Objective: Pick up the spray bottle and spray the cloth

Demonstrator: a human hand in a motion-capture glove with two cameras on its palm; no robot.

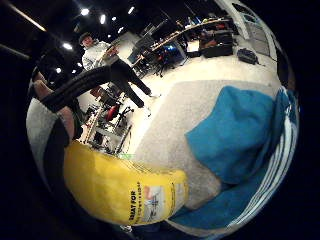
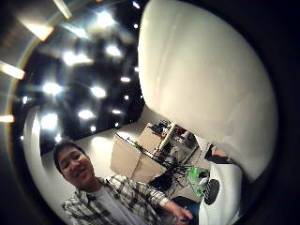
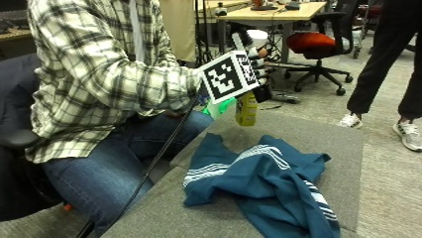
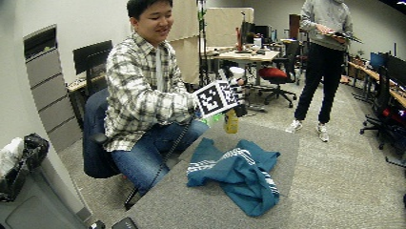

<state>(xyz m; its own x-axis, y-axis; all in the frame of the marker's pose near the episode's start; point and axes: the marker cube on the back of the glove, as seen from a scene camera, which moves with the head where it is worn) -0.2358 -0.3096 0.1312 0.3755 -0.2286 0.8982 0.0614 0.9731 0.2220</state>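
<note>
Here the gloved right hand (image 3: pixel 258 59) is raised above the far part of the surface (image 3: pixel 330 144), with its fingers curled around the neck of the spray bottle (image 3: pixel 246 106). Most of the hand is hidden behind the glove's fittings in the outside view, so only some fingers show near the bottle's white head. The bottle has a yellow body and hangs upright in the air, not touching the surface. In the little finger side palm view the yellow body fills the area close to the palm, and its label shows the words "GREAT FOR"; the smaller print below is not readable. In the thumb side palm view the white head of the bottle covers a large part of the picture. The blue cloth (image 3: pixel 264 183), with white stripes, lies crumpled on the grey surface, nearer to the camera than the bottle and apart from it. Its lower end is cut off by the picture edge.
</note>
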